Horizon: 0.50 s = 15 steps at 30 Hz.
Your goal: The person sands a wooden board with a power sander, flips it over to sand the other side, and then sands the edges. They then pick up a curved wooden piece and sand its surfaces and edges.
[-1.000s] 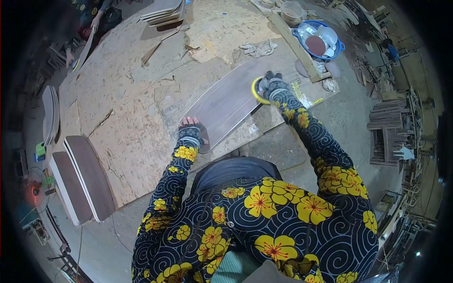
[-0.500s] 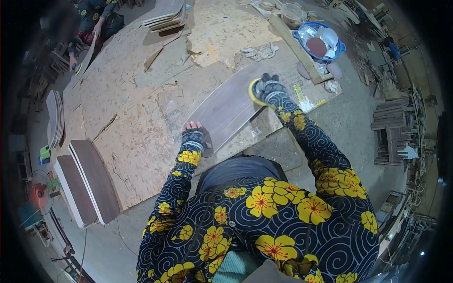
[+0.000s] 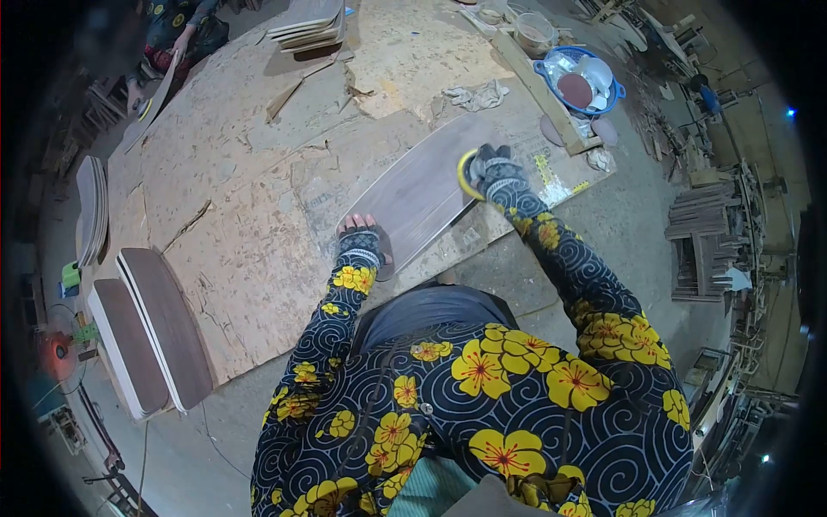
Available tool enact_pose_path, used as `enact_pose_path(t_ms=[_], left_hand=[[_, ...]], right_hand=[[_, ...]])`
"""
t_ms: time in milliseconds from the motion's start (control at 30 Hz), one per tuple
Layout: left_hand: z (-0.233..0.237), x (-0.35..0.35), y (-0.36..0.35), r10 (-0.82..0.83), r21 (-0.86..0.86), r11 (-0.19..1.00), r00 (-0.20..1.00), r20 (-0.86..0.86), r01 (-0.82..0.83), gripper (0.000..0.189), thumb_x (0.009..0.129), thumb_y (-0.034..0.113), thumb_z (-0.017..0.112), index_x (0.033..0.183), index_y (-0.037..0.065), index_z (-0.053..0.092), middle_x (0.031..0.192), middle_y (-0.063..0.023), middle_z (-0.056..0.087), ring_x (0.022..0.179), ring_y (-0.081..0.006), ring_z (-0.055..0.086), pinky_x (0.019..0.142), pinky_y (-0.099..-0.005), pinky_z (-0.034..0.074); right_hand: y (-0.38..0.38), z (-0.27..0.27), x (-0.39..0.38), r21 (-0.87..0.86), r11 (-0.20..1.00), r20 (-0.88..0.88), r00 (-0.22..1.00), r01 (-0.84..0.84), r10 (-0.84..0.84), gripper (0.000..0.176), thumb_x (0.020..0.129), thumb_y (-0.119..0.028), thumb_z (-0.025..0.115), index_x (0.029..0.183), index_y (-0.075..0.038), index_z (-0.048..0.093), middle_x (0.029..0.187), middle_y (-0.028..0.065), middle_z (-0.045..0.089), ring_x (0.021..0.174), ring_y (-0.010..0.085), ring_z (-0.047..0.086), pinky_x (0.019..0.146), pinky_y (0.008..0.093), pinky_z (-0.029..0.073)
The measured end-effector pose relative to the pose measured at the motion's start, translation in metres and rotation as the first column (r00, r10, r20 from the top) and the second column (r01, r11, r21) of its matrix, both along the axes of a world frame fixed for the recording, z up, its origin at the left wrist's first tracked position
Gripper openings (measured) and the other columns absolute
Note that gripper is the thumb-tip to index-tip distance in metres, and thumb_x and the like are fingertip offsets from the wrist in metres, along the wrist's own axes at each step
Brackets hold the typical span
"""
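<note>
A curved wooden board point(image 3: 422, 191) with a brown face lies slantwise on the worktable in front of me. My left hand point(image 3: 359, 240), in a patterned fingerless glove, rests on its near left end, fingers stretched out and open. At the right part of the board, my right hand point(image 3: 500, 172), gloved too, is closed over a round sanding pad point(image 3: 468, 175) with a yellow rim. The pad sits at the board's near right edge; its underside is hidden.
Two curved boards point(image 3: 164, 327) lie at the table's left edge, and another stack point(image 3: 307, 33) stands at the back. A blue basket point(image 3: 618, 89) with discs sits behind a wooden strip point(image 3: 543, 86). A crumpled cloth point(image 3: 476, 96) lies beyond my board. Another person's hand point(image 3: 184, 39) holds a board at upper left.
My right hand has shifted slightly towards me with the sanding pad along the board. My left hand stays on the board's end. The whole view has turned a little.
</note>
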<state>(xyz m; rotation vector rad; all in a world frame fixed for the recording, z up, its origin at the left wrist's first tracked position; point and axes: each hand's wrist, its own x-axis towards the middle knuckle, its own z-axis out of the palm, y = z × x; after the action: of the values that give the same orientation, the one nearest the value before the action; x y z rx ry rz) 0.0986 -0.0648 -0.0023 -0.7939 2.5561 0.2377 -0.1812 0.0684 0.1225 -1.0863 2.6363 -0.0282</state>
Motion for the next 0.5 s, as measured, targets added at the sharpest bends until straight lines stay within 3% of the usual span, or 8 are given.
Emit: enact_pose_path(t_ms=[33, 133, 267, 400, 433, 500], left_hand=[[0.0, -0.002, 0.001, 0.0, -0.002, 1.0, 1.0, 0.001, 0.0, 0.117, 0.062, 0.059, 0.077, 0.147, 0.001, 0.021, 0.149, -0.0295, 0.027, 0.139, -0.046, 0.023, 0.113, -0.0584, 0.016], [0.0, -0.001, 0.002, 0.005, 0.006, 1.0, 1.0, -0.002, -0.005, 0.118, 0.062, 0.059, 0.077, 0.147, 0.001, 0.02, 0.149, -0.0301, 0.026, 0.139, -0.0471, 0.022, 0.113, -0.0588, 0.015], [0.0, 0.003, -0.001, -0.002, 0.036, 0.999, 1.0, -0.024, 0.003, 0.117, 0.064, 0.057, 0.077, 0.148, 0.001, 0.018, 0.15, -0.0311, 0.023, 0.14, -0.0478, 0.02, 0.114, -0.058, 0.014], [0.006, 0.0, 0.0, 0.004, 0.037, 0.999, 1.0, -0.023, -0.004, 0.119, 0.063, 0.057, 0.079, 0.148, 0.0, 0.018, 0.15, -0.0307, 0.024, 0.14, -0.0456, 0.021, 0.116, -0.0541, 0.015], [0.006, 0.001, 0.001, 0.008, 0.042, 0.999, 1.0, -0.023, -0.007, 0.12, 0.062, 0.057, 0.079, 0.148, 0.0, 0.018, 0.15, -0.0308, 0.024, 0.14, -0.0456, 0.021, 0.116, -0.054, 0.015], [0.005, 0.001, 0.002, 0.007, 0.045, 0.999, 1.0, -0.023, -0.006, 0.119, 0.063, 0.057, 0.079, 0.148, 0.001, 0.018, 0.15, -0.0308, 0.023, 0.14, -0.0457, 0.021, 0.116, -0.0539, 0.015]], right_hand=[[0.006, 0.003, 0.011, 0.028, 0.994, -0.043, 0.994, -0.101, 0.102, 0.061, 0.074, -0.03, 0.073, 0.126, -0.018, 0.044, 0.119, 0.0203, 0.049, 0.103, 0.0401, 0.06, 0.082, 0.0469, 0.053], [0.013, -0.003, 0.028, -0.042, 0.985, -0.008, 0.986, -0.166, 0.166, 0.06, 0.073, -0.03, 0.073, 0.125, -0.017, 0.045, 0.119, 0.0204, 0.049, 0.103, 0.0394, 0.06, 0.081, 0.0468, 0.053], [-0.009, 0.021, 0.025, 0.005, 0.996, 0.021, 0.995, 0.094, -0.094, 0.053, 0.077, -0.031, 0.071, 0.121, -0.016, 0.046, 0.122, 0.02, 0.049, 0.105, 0.0393, 0.06, 0.082, 0.0478, 0.053], [-0.003, 0.017, 0.042, 0.054, 0.998, -0.095, 0.995, 0.022, -0.016, 0.058, 0.077, -0.03, 0.072, 0.127, -0.017, 0.045, 0.124, 0.0197, 0.047, 0.104, 0.0396, 0.061, 0.083, 0.0475, 0.053], [0.001, 0.02, 0.05, 0.048, 0.999, 0.028, 1.0, -0.004, 0.002, 0.059, 0.076, -0.03, 0.073, 0.126, -0.017, 0.045, 0.124, 0.0204, 0.047, 0.104, 0.0397, 0.061, 0.083, 0.047, 0.053], [0.008, 0.002, 0.052, -0.027, 0.993, -0.025, 0.993, -0.113, 0.112, 0.057, 0.077, -0.031, 0.072, 0.126, -0.016, 0.046, 0.124, 0.0209, 0.047, 0.104, 0.0392, 0.061, 0.083, 0.0472, 0.053]])
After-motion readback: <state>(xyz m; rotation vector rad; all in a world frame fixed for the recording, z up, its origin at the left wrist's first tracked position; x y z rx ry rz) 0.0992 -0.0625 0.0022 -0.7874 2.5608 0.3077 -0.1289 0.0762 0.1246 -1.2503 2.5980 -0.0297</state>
